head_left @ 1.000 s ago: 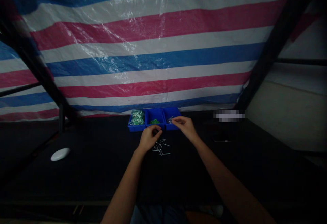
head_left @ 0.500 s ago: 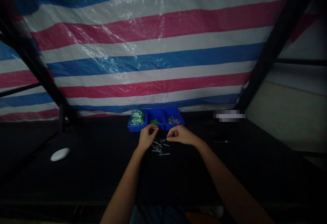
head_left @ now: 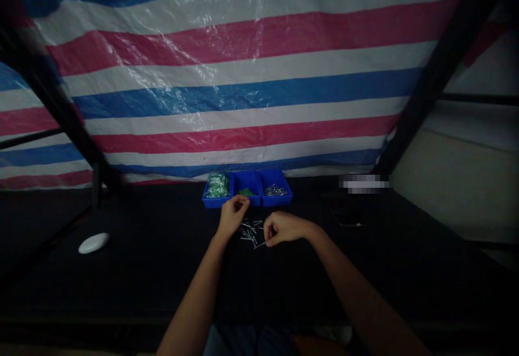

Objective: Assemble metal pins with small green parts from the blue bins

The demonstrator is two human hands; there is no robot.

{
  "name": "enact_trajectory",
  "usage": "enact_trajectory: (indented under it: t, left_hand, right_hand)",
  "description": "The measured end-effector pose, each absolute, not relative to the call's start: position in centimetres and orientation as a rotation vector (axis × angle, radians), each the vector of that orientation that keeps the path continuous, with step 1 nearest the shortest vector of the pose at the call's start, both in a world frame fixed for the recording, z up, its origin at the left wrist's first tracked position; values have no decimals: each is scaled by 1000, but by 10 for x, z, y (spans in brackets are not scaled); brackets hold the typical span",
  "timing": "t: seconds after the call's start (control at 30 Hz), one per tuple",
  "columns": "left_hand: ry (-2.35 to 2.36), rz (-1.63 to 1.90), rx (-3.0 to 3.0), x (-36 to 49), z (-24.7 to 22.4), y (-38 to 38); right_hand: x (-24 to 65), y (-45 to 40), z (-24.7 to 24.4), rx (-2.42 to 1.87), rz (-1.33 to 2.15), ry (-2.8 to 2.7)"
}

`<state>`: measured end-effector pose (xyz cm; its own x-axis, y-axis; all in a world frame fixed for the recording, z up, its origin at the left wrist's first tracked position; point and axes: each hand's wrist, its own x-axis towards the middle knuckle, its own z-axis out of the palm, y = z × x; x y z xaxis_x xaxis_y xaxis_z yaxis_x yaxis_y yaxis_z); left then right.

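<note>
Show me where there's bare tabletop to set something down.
The black tabletop looks bare between the white oval object and the left forearm, and between it and the right forearm, nearer than the scattered metal pins. It's crowded between the left hand and right hand, where the pins lie, with three blue bins beyond.

Prob. wkshop: 3 bins [head_left: 245,178], tarp [head_left: 259,83]

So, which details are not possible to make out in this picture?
Head view:
Left hand: whether it holds anything; too dark.
Right hand: whether it grips or only touches the metal pin; too small.
Pale patch: what it is; blurred by pixelation.
Forearms: cut off by the bottom edge.
</note>
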<state>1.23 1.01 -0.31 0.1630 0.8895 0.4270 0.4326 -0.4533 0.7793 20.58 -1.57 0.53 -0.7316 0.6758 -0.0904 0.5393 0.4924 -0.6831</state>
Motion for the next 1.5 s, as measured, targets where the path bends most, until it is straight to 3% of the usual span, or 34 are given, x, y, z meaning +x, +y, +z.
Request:
enact_trajectory:
  t: [0.47,0.73,1.5]
  left_hand:
    - [888,880,1829,27,4,-4]
    - [830,910,1699,27,-2,0]
    - [857,1035,1732,24,-1,5]
  right_hand:
    - [210,4,9,-1012,829,-1827]
    - [194,7,-4,-938,1004,-1564]
    - [191,-4,6,-861,1273,-1543]
